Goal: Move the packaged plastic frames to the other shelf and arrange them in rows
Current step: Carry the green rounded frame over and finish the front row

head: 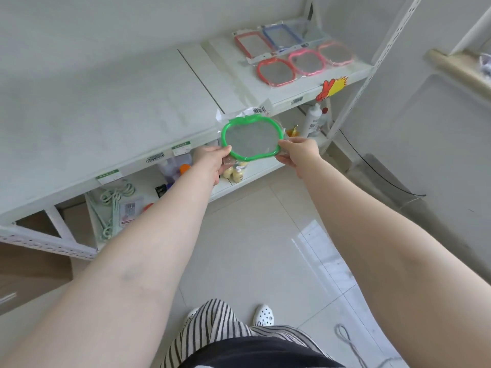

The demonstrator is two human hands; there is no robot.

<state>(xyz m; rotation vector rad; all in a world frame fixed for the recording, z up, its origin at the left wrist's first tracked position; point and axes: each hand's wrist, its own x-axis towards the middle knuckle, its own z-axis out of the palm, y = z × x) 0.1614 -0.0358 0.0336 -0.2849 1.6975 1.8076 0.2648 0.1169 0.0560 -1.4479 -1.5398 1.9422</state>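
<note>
A green apple-shaped plastic frame in a clear wrapper (252, 140) is held in the air just in front of the white metal shelf's (111, 120) front edge, roughly level, with a barcode tag at its far end. The left hand (210, 162) pinches its left rim, fingers clamped on it, and the right hand (299, 152) pinches its right rim the same way. Far back to the right of the green frame, on the same shelf, lie five more packaged frames in two rows: a red rounded frame (276, 72), a pink frame (307, 61) and another pink one (336, 53) in front, a red rectangular frame (252, 43) and a blue rectangular frame (283, 35) behind. Below the green frame, a lower shelf (255, 172) holds small goods.
</note>
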